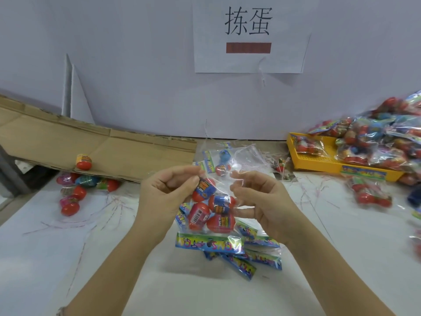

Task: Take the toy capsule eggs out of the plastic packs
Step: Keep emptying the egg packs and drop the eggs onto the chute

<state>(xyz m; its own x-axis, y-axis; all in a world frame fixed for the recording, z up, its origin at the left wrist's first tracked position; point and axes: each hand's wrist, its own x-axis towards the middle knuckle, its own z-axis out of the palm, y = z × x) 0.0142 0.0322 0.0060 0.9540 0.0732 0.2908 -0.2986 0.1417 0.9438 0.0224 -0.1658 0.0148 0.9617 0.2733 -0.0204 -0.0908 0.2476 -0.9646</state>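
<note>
Nearest me, a pile of flattened clear plastic packs with blue-green printed header cards (pixel 257 258) lies on the white worktop (pixel 68 247). Just above it I hold a clear plastic pack of red toy capsule eggs with blue labels (pixel 211 210), header card down and mouth up. My left grip (pixel 166 197) has thumb and fingers curled, pinching the film at the pack's left edge, beside the topmost egg. My right grip (pixel 262 201) pinches the film on the other side. Beyond my hands another clear pack holding a blue egg and a red egg (pixel 222 163) lies on the worktop. To the left are loose red capsule eggs (pixel 73 197), one more (pixel 84 161) on a flattened brown cardboard sheet (pixel 102 144). Far right, a yellow plastic tray (pixel 319 160) carries a heap of full packs (pixel 376 137)
</note>
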